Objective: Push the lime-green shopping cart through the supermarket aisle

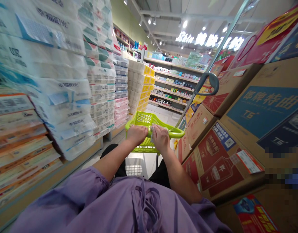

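Note:
A lime-green shopping cart [145, 118] with a perforated basket stands right in front of me. My left hand [137, 134] is wrapped round the left part of its handle [176, 133]. Just right of it, my right hand [160, 136] closes on the same bar. Something whitish and crumpled, like a tissue [152, 128], shows between the right fingers and the handle. Both fists are close together at the middle of the bar. What lies in the basket is mostly hidden behind my hands.
Tall stacks of plastic-wrapped paper packs [68, 81] line the left. Printed cardboard cartons [219, 158] are piled on the right, beside a metal pole with a grey loop handle [209, 84]. Shelves of small goods [173, 77] stand across the aisle's far end. Pale floor [149, 165] shows under the cart.

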Tool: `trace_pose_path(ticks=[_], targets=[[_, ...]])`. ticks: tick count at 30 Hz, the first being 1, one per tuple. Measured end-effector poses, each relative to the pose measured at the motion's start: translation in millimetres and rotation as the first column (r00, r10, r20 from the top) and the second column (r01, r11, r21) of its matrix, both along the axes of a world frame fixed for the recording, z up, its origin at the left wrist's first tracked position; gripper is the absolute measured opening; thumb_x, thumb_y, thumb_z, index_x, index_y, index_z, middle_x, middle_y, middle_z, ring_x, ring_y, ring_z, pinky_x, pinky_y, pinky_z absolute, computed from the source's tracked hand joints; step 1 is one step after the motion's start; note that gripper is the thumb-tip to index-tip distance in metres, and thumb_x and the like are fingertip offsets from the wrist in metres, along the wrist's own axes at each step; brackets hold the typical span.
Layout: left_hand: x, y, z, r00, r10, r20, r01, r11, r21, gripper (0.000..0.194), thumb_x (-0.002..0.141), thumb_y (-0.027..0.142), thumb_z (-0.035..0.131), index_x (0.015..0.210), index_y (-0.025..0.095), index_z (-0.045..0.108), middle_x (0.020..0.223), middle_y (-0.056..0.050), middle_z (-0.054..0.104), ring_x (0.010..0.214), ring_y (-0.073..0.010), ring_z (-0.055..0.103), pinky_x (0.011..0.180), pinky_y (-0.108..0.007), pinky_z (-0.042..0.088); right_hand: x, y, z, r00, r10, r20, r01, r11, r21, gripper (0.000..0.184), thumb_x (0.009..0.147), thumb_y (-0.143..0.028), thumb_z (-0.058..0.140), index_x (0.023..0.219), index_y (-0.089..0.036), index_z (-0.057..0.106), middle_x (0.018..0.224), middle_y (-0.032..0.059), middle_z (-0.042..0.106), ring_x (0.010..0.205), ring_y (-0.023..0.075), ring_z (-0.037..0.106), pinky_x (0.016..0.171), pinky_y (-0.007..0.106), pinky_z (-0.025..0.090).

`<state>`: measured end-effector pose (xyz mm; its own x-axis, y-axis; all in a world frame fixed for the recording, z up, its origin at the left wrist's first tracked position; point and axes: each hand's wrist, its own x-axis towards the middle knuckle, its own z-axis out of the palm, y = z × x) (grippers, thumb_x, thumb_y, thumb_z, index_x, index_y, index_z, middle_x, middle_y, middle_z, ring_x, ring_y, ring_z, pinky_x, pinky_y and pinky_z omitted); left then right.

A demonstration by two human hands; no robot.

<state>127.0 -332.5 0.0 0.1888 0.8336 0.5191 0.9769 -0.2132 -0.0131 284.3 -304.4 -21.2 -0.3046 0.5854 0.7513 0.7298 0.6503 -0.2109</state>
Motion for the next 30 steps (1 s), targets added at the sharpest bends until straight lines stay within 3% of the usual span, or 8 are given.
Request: trace_pose_path(ticks=[3, 6, 12, 17, 19, 22, 27, 30], targets=[[1, 0, -1.4, 1.0, 0.002, 0.001, -0.002, 1.0, 0.014, 0.048, 0.097, 0.031, 0.026, 0.084, 0.013, 0.069, 0.086, -0.012, 0.073, 0.076, -0.0231, 0.067, 0.07, -0.037, 0.041, 14, 6, 1.8, 0.991, -0.122, -0.056, 0.12, 0.992, -0.027, 0.036, 0.099, -0.029, 0.033, 0.111, -0.015, 0.065, 0.114, 0.0124, 0.067, 0.108, 0.022, 0.059, 0.097, 0.038, 0.04], [5, 2, -3.1, 1.0, 0.01, 0.015, -0.011, 0.999, 0.035, 0.048, 0.097, 0.031, 0.027, 0.084, 0.012, 0.069, 0.084, -0.012, 0.073, 0.075, -0.0241, 0.067, 0.07, -0.038, 0.042, 7, 6, 2.8, 0.976, -0.205, -0.079, 0.201, 0.978, -0.046, 0.036, 0.098, -0.027, 0.033, 0.107, -0.014, 0.066, 0.11, 0.0135, 0.068, 0.105, 0.0229, 0.06, 0.096, 0.038, 0.04], [5, 6, -4.6, 1.0, -0.015, 0.002, 0.015, 0.998, 0.054, 0.046, 0.096, 0.029, 0.029, 0.082, 0.012, 0.069, 0.081, -0.013, 0.072, 0.073, -0.0224, 0.067, 0.068, -0.035, 0.043, -18, -3, 7.4, 0.997, -0.042, 0.071, 0.043, 0.999, -0.01, 0.035, 0.098, -0.028, 0.036, 0.113, -0.015, 0.065, 0.117, 0.0115, 0.066, 0.113, 0.0201, 0.057, 0.101, 0.032, 0.035], [-4, 4, -7.7, 1.0, -0.023, -0.005, 0.024, 0.996, 0.089, 0.047, 0.096, 0.031, 0.029, 0.08, 0.013, 0.069, 0.079, -0.011, 0.072, 0.071, -0.0232, 0.067, 0.067, -0.036, 0.043, 34, 11, 10.1, 0.967, -0.252, 0.046, 0.256, 0.955, -0.148, 0.036, 0.097, -0.025, 0.033, 0.106, -0.015, 0.066, 0.11, 0.0108, 0.069, 0.101, 0.0195, 0.06, 0.091, 0.031, 0.036], [-9, 4, -8.6, 1.0, -0.031, -0.005, 0.031, 0.994, 0.108, 0.047, 0.095, 0.031, 0.029, 0.079, 0.014, 0.07, 0.078, -0.011, 0.072, 0.071, -0.0234, 0.066, 0.066, -0.036, 0.043, 58, 16, 8.9, 0.93, -0.358, 0.078, 0.366, 0.91, -0.194, 0.038, 0.096, -0.024, 0.031, 0.088, -0.014, 0.067, 0.093, 0.0112, 0.07, 0.088, 0.0198, 0.06, 0.083, 0.03, 0.037], [-23, 7, -9.2, 0.999, -0.047, -0.012, 0.048, 0.99, 0.133, 0.046, 0.094, 0.031, 0.03, 0.077, 0.015, 0.07, 0.076, -0.011, 0.072, 0.072, -0.023, 0.066, 0.068, -0.036, 0.043, 75, 13, 8.0, 0.919, -0.368, 0.143, 0.388, 0.906, -0.166, 0.038, 0.094, -0.024, 0.03, 0.076, -0.017, 0.064, 0.083, 0.0087, 0.068, 0.081, 0.0186, 0.058, 0.079, 0.028, 0.035], [-64, 22, -13.5, 0.997, -0.077, -0.016, 0.078, 0.986, 0.144, 0.041, 0.092, 0.03, 0.033, 0.073, 0.017, 0.067, 0.075, -0.009, 0.07, 0.075, -0.0226, 0.063, 0.082, -0.041, 0.043, 49, -6, 12.3, 0.916, -0.345, 0.206, 0.379, 0.911, -0.164, 0.035, 0.096, -0.027, 0.034, 0.079, -0.016, 0.064, 0.085, 0.0084, 0.069, 0.081, 0.0178, 0.06, 0.078, 0.027, 0.034], [-75, 26, -17.2, 0.991, 0.013, 0.136, -0.045, 0.971, 0.237, 0.039, 0.093, 0.029, 0.031, 0.083, 0.018, 0.067, 0.089, -0.011, 0.071, 0.092, -0.0256, 0.061, 0.098, -0.05, 0.035, 26, -18, 14.5, 0.928, -0.31, 0.207, 0.349, 0.918, -0.187, 0.036, 0.098, -0.031, 0.034, 0.087, -0.016, 0.064, 0.087, 0.0088, 0.07, 0.082, 0.0178, 0.061, 0.079, 0.028, 0.035]])
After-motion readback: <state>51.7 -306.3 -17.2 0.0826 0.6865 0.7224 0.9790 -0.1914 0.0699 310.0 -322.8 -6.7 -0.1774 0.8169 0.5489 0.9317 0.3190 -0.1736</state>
